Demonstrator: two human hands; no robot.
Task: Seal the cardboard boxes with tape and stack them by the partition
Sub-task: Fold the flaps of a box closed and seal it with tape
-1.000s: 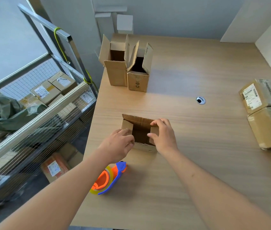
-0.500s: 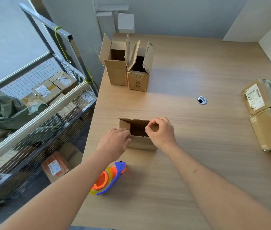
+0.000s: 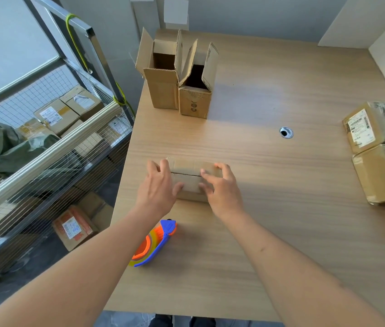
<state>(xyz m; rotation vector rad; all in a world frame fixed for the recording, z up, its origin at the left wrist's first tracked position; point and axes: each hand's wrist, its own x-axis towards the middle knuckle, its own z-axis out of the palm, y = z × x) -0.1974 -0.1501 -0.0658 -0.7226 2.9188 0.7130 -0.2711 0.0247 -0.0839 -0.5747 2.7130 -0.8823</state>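
Observation:
A small cardboard box [image 3: 190,172] lies on the wooden table [image 3: 281,208] with its top flaps folded flat, a seam running across the middle. My left hand [image 3: 158,185] presses on its left end with spread fingers. My right hand [image 3: 219,185] presses on its right end the same way. A blue and orange tape dispenser [image 3: 153,244] lies on the table just below my left wrist. Two taller boxes [image 3: 177,90] stand side by side at the far left of the table, flaps up.
Two sealed parcels [image 3: 380,149] with labels sit stacked at the table's right edge. A wire-mesh cart [image 3: 45,149] holding several parcels stands left of the table. A grey partition [image 3: 234,10] rises behind the table. A cable grommet [image 3: 286,132] sits mid-table.
The box's flaps stood up with the inside showing; both hands have folded them down and now press flat on the shut top.

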